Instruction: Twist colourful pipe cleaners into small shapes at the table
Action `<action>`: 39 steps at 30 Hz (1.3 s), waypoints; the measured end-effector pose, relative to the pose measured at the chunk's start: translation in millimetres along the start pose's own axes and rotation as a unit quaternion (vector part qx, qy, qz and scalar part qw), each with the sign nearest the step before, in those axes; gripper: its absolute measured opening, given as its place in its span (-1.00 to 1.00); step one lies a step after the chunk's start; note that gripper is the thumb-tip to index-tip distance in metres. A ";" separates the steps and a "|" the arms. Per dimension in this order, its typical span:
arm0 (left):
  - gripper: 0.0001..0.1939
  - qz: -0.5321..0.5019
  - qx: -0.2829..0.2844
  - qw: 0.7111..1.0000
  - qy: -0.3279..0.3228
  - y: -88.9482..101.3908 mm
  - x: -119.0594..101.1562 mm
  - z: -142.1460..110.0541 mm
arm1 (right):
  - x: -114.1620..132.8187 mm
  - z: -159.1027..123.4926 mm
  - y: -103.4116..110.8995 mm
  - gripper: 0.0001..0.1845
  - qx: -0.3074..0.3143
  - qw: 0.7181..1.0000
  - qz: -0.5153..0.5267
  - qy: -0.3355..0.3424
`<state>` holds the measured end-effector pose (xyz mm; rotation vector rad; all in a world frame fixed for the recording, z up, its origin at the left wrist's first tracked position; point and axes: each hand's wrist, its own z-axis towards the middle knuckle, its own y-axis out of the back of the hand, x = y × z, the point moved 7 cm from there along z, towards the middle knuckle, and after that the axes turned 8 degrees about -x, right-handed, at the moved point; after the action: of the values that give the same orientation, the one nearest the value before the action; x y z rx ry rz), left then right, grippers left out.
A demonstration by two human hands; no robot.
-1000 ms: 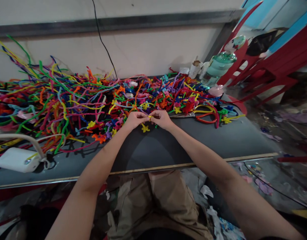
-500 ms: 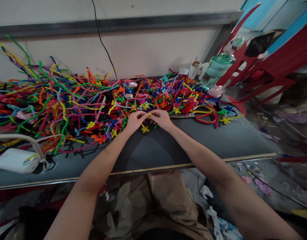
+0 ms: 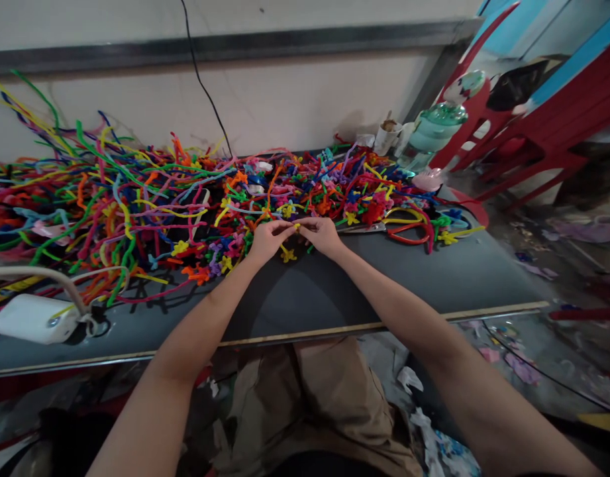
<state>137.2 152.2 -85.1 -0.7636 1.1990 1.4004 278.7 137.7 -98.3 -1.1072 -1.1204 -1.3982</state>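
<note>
My left hand (image 3: 269, 240) and my right hand (image 3: 322, 236) meet fingertip to fingertip above the dark table (image 3: 305, 298). Both pinch a small yellow pipe cleaner piece (image 3: 297, 226), mostly covered by my fingers. Just below them lies a yellow pipe cleaner flower (image 3: 287, 254). Behind my hands spreads a heap of coloured pipe cleaners (image 3: 160, 199), long stems on the left and many twisted flower shapes in the middle. Scissors (image 3: 408, 232) with orange and yellow handles lie right of my right hand, blades pointing toward it.
A white power bank-like box (image 3: 34, 319) with a thick cable sits at the front left. Toward the back right stand a paper cup (image 3: 387, 138) and a green-tinted bottle (image 3: 434, 129). Red plastic chairs (image 3: 538, 142) are beyond the table's right end. Scraps litter the floor.
Both hands stay in almost the same place, still pinching the yellow piece. Only slight finger movement shows.
</note>
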 end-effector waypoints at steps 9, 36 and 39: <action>-0.67 0.009 0.029 0.999 -0.039 -1.0 -3.2 -2.8 | -2.9 -1.1 2.4 -0.68 -0.041 0.998 0.027 -0.033; -0.75 0.100 -0.031 0.979 -0.175 6.9 -25.4 -15.1 | 42.4 -18.4 13.7 -0.78 -0.100 0.965 -0.101 0.221; -0.76 0.112 -0.035 0.976 -0.181 5.7 -24.9 -17.5 | 43.5 -19.6 12.4 -0.80 -0.101 0.963 -0.116 0.223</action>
<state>133.9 128.4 -65.7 -0.4034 0.9734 1.6907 285.6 110.9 -57.5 -0.7551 -0.8083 -1.8679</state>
